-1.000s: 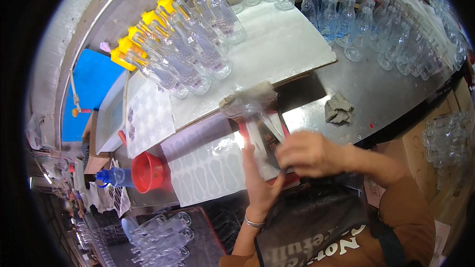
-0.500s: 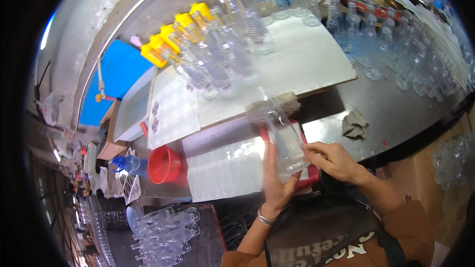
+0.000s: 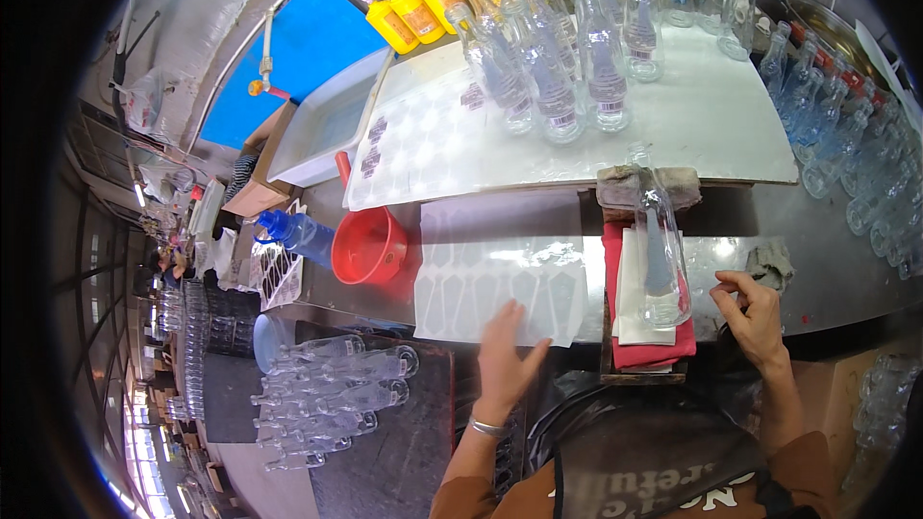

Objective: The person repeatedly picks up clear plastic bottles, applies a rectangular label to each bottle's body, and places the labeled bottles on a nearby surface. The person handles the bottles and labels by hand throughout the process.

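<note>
In the head view, your bottle (image 3: 659, 264) lies with its neck across the rolled cloth (image 3: 615, 188), its body over the white cloth (image 3: 632, 308) and the red cloth (image 3: 649, 356), base toward you; neither hand touches it; a grey patch shows on it, though I cannot tell which side of the glass carries it. Your left hand (image 3: 505, 365) is blurred at the near edge of the sticker sheet (image 3: 461, 255), thumb spread from the fingers, nothing seen between them; I cannot tell whether the fingertips touch the sheet. Your right hand (image 3: 757, 322) is beside the bottle, fingers bent, thumb and forefinger slightly apart, nothing visible in them; I judge the step in hand to be a reach at the sheet; a move there calls for a light fingertip touch; the round bottle, left loose, could roll.
</note>
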Demonstrator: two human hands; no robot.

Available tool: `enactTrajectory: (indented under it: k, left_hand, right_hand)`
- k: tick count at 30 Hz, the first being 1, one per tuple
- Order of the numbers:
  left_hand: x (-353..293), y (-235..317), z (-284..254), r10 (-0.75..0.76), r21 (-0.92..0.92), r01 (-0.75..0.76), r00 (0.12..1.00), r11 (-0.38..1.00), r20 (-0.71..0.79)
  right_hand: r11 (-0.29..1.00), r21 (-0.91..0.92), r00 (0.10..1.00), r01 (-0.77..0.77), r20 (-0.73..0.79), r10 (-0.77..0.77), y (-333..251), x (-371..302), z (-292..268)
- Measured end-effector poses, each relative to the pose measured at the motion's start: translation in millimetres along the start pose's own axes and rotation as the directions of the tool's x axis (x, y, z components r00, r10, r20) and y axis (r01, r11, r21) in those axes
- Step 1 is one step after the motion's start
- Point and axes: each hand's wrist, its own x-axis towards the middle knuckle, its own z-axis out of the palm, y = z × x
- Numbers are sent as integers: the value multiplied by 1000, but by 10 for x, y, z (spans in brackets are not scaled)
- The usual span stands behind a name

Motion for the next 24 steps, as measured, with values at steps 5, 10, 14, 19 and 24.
enactTrajectory:
  k: [5,10,14,19,24]
  left_hand:
    - [-7,188,137,91,19,-92,992,996,84]
    - [-29,261,267,111,-28,-109,990,994,83]
    - [-65,322,371,91,3,-91,994,996,53]
    - [-50,344,279,27,50,-30,997,998,69]
    - [-55,212,255,35,9,-36,998,999,61]
  right_hand:
    - [1000,4,999,7,-49,-7,-66,-42,42]
    - [998,-31,998,-50,-39,49,-31,-106,-11]
    - [999,-33,998,-14,-55,12,53,-159,-29]
    - [1000,-13,998,-17,-58,16,59,-190,-44]
    - [999,4,998,-39,-41,40,95,-201,-30]
